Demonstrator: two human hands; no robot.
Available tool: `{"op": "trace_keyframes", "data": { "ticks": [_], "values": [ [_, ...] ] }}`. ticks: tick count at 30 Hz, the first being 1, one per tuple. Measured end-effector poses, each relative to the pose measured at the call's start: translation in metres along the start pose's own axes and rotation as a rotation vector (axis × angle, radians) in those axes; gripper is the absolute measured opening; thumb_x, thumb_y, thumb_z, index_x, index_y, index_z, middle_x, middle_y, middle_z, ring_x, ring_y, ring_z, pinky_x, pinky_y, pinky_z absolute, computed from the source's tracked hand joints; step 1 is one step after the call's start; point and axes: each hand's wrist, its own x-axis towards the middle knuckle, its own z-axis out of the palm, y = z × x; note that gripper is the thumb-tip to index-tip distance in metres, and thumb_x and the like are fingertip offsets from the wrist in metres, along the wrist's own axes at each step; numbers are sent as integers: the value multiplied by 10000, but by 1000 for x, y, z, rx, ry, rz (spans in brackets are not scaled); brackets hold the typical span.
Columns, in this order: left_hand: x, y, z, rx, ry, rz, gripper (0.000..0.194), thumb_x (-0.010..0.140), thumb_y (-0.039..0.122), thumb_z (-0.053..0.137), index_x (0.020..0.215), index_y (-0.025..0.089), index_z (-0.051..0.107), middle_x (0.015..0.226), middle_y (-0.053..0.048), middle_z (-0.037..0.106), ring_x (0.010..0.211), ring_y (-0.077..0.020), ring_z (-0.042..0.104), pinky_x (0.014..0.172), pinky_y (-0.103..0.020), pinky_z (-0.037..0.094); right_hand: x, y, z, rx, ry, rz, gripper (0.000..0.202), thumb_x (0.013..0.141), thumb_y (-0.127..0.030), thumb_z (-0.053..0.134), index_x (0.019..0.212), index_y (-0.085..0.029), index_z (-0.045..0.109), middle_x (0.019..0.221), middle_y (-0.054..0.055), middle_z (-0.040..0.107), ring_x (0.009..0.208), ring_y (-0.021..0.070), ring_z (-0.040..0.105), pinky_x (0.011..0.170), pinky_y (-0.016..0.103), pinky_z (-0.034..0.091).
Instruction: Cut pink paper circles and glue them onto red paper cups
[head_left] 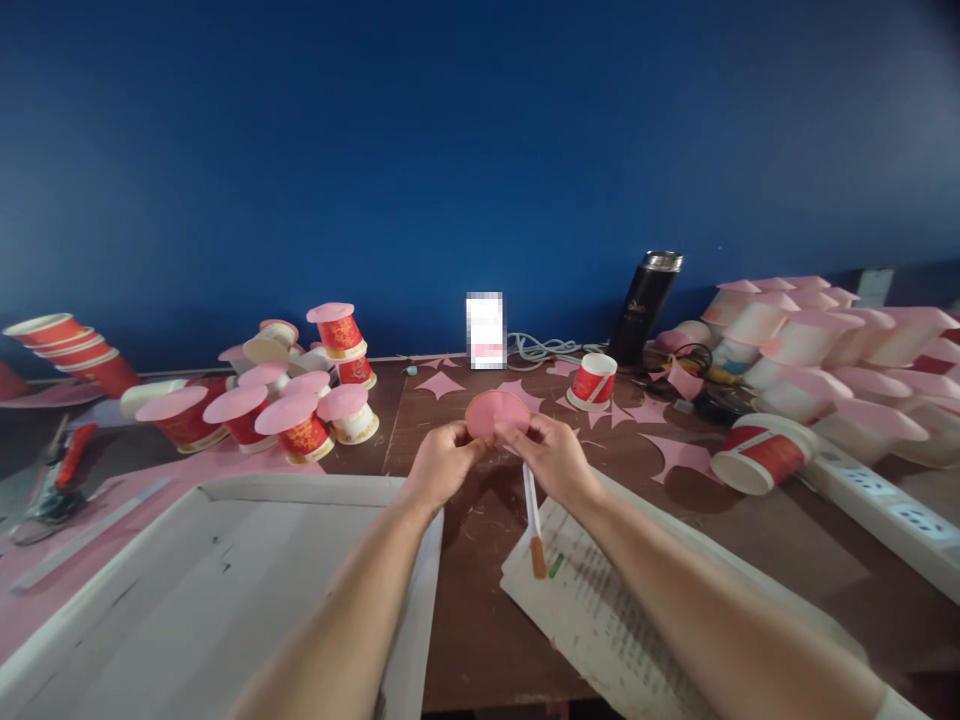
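Both my hands meet over the middle of the table, around a pink paper disc (491, 408). My left hand (442, 455) pinches its left lower edge between thumb and fingers. The thumb of my right hand (556, 458) presses on the disc's right side, with the fingers curled behind. What lies under the disc is hidden. A thin white stick with a brown tip (534, 520) runs from below my right hand down to a printed sheet; I cannot tell whether it touches the hand. Behind the disc lie pink paper offcuts (440, 385), and a red paper cup (592, 382) stands to its right.
Cups topped with pink discs (296, 410) stand at left, near leaning stacked cups (75, 350). A white tray (300, 488) is front left, a printed sheet (600, 590) front right. A black flask (649, 310), piled cups (810, 330) and a power strip (885, 510) fill the right.
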Motion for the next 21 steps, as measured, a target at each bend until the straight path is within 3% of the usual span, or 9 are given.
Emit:
{"op": "trace_keyframes", "data": {
  "ticks": [3,5,8,15,21],
  "values": [
    [3,-4,-5,146,93,-23,337,728,472,591,746,147,677,621,-2,591,618,-159,519,578,-249,332,-1,-6,-13,-379,23,-35,430,836,-579,483,1010,-219,641,769,32,670,692,188,599,611,280,386],
    [6,-9,-10,267,175,-37,309,722,461,588,703,158,647,608,-8,580,610,-163,514,571,-254,316,-2,-7,-19,-604,-53,-4,486,832,-604,468,1147,-251,578,827,55,687,738,228,625,629,306,384],
    [12,-18,-15,424,266,-68,288,724,444,570,613,178,575,583,-20,561,590,-168,502,555,-258,291,-4,-6,-20,-815,-204,37,514,797,-641,486,1094,-235,589,852,94,689,796,285,643,651,344,395],
    [19,-29,-17,477,226,-138,190,723,364,538,660,192,584,682,-63,642,677,-204,570,592,-266,315,-8,-6,-17,-911,-327,1,430,746,-584,579,968,-218,613,902,101,684,859,317,642,654,362,408],
    [17,-32,-16,493,221,-124,128,732,326,528,768,206,551,738,-56,660,716,-214,581,604,-269,301,-1,-4,-23,-853,-125,-12,406,874,-536,412,1170,-292,547,927,66,686,834,284,649,627,347,386]
  ]
}}
